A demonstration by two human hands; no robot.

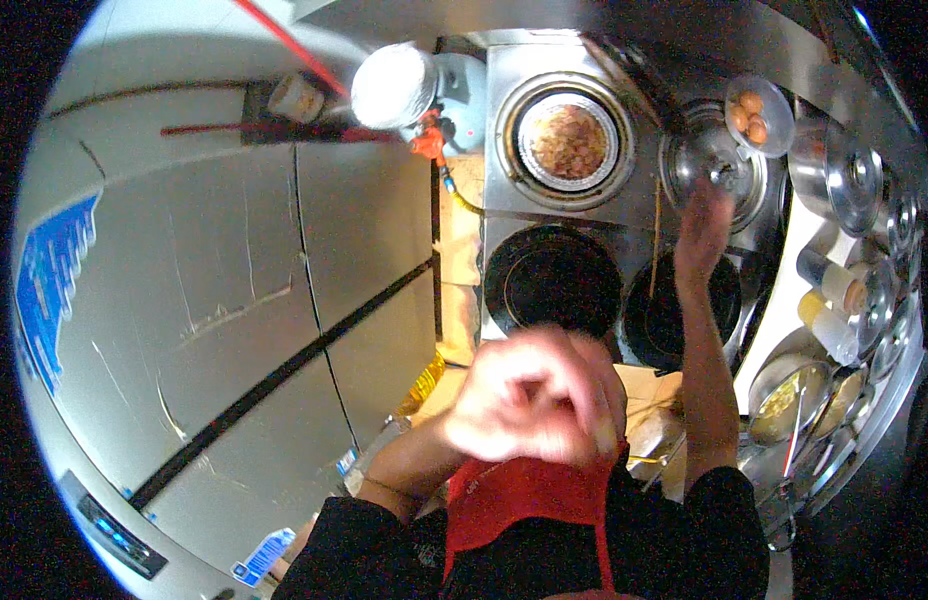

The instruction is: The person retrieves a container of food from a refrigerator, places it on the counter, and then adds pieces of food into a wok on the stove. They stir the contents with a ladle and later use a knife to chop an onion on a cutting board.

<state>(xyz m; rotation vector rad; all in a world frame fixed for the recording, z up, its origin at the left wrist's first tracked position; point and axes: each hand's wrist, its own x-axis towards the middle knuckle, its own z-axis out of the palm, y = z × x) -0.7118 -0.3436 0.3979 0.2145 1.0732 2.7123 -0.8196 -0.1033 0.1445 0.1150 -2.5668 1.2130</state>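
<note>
My left hand [539, 401] is raised close to the camera in front of my red apron [528, 495]. Its fingers are curled and blurred, and whether anything is inside them cannot be told. My right arm reaches forward over the stove. The blurred right hand [704, 225] is by a shiny metal lid [708, 154] at the back right; contact with it is unclear. A clear plastic bowl of brown eggs [753, 120] sits at the lid's far right edge. On the back left burner stands a round foil-like container [569, 142] with chopped pinkish food.
Two black pans [554, 277] [678, 307] occupy the front burners, with a thin wooden stick [655, 232] along the right one. A gas cylinder [464, 97] with an orange regulator [428, 139] stands left. Lidded metal pots [854, 184], bottles and food bowls [786, 397] line the right side.
</note>
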